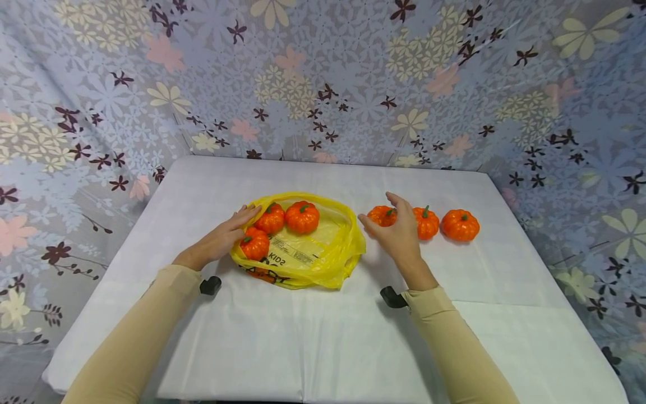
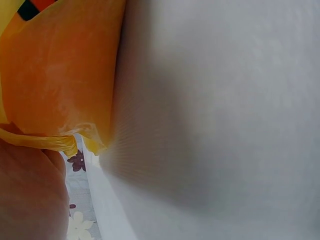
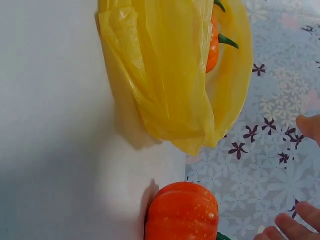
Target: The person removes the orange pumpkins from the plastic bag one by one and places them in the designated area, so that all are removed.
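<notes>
A yellow plastic bag [image 1: 335, 275] with dark printing lies on the table with its mouth spread wide. Inside it sit three small orange pumpkins [image 1: 303, 217] with green stems, towards its left and back. My left hand [image 1: 219, 238] rests against the bag's left rim, fingers extended along it; the left wrist view shows orange through the plastic. Right of the bag, my right hand [image 1: 402, 235] reaches over a pumpkin [image 1: 382, 215], thumb and fingers spread apart, holding nothing. Beside that hand stand a partly hidden pumpkin [image 1: 428, 224] and another pumpkin [image 1: 460, 225].
A white cloth covers the table [image 1: 313, 348]. Floral fabric [image 1: 323, 84] hangs behind it and along both sides. A dark camera mount [image 1: 393, 297] juts from the right wrist, and a similar mount [image 1: 210, 285] from the left.
</notes>
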Available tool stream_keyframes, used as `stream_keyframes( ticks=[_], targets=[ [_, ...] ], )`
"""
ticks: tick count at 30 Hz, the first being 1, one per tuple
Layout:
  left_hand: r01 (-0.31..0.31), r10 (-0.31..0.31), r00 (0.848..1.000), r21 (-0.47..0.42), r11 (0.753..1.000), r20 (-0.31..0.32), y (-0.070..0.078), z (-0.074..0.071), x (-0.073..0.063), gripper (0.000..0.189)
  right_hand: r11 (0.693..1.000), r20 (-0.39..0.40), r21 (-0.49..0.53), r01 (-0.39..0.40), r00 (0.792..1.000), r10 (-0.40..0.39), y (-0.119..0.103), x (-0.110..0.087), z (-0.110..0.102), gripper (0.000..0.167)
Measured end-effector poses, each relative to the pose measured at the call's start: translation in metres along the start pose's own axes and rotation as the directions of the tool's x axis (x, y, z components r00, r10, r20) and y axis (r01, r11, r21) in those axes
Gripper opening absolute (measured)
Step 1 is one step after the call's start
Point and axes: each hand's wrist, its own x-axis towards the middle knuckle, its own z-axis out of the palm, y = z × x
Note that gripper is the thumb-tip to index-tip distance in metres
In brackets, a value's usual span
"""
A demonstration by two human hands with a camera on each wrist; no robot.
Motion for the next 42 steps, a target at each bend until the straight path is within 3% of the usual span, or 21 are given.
stream_keyframes(
  ticks=[6,23,34,42],
  targets=[
    [-0.003,0.003,1.0,0.005,1.0,0.0,0.0,0.001,0.0,0.068,1.0,0.048,0.014,0.001,0.999,-0.002,-0.005,-0.003,0.005,0.084],
    [-0.01,0.01,1.0,0.023,1.0,-0.007,0.001,0.001,0.002,0.064,0.975,0.173,0.223,-0.003,0.984,-0.036,-0.013,-0.01,0.028,0.077],
    [0.055,-0.054,0.999,0.053,0.997,-0.005,0.005,0.003,0.004,0.063,0.965,0.239,0.263,0.021,0.967,-0.086,-0.022,-0.013,0.041,0.075],
    [0.091,-0.09,0.996,0.074,0.993,-0.01,0.007,0.004,0.007,0.067,0.972,0.291,0.234,-0.028,0.956,-0.043,-0.027,-0.019,0.047,0.079]
  ],
)
